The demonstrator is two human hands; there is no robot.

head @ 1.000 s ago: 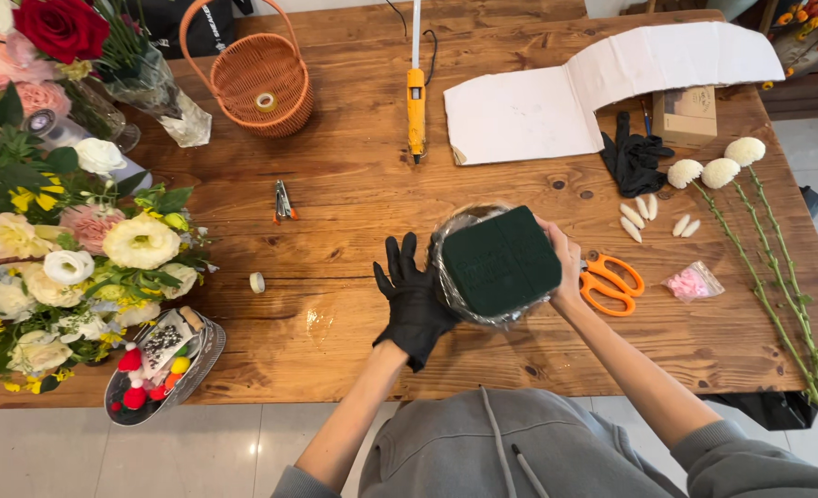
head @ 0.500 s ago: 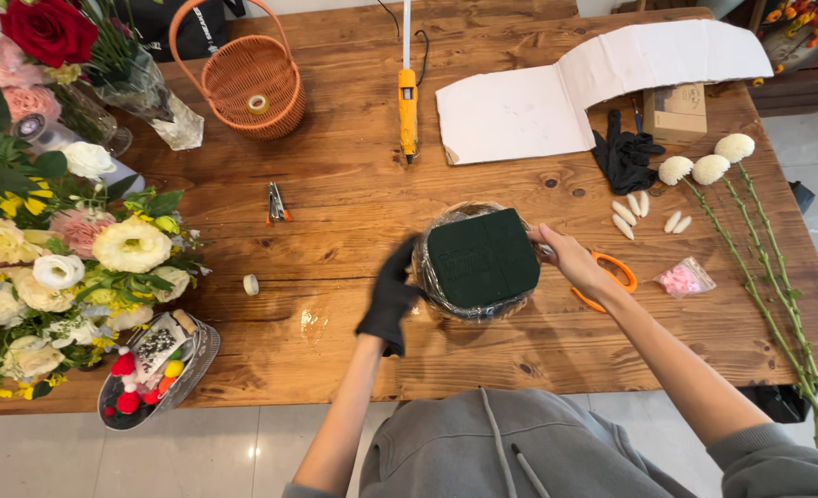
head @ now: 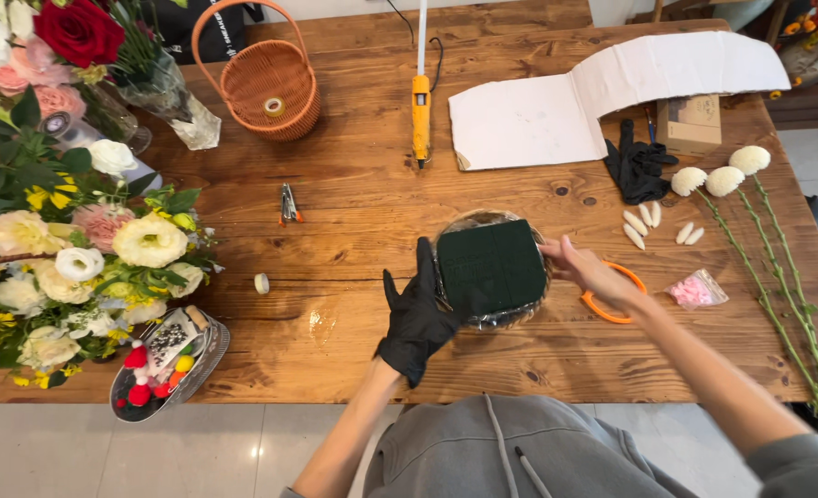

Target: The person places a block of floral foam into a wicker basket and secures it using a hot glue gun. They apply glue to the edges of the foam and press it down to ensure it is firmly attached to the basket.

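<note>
Across the whole picture runs a big wooden worktop [head: 354, 212], which carries everything so it all stays within reach; on its left side sits a large heap of flowers [head: 68, 249], pink, cream, white and yellow, with a red rose [head: 79, 29] at the top corner, kept to one side so the middle is free for work; at the top right lies a folded sheet of white card [head: 603, 97], flat and out of the way; near the front edge, in the middle, is the dark green foam block [head: 492, 267], sitting in a round bowl lined with clear wrap [head: 506, 314], likely so the block stays put; an orange wicker basket [head: 269, 83] stands at the top with a small roll inside; three long stems with white round blooms [head: 723, 180] lie along the right side; a yellow glue gun [head: 421, 115] lies with its cord going away from the person.

The left hand [head: 418, 318], in a black glove, is spread open and pressed flat on the left side of the block, steadying it; the bare right hand [head: 589, 272] touches the right side with loosely bent fingers, gripping nothing that I can see; orange scissors [head: 616, 309] lie partly under it; a spare black glove [head: 638, 166] rests nearby.
</note>
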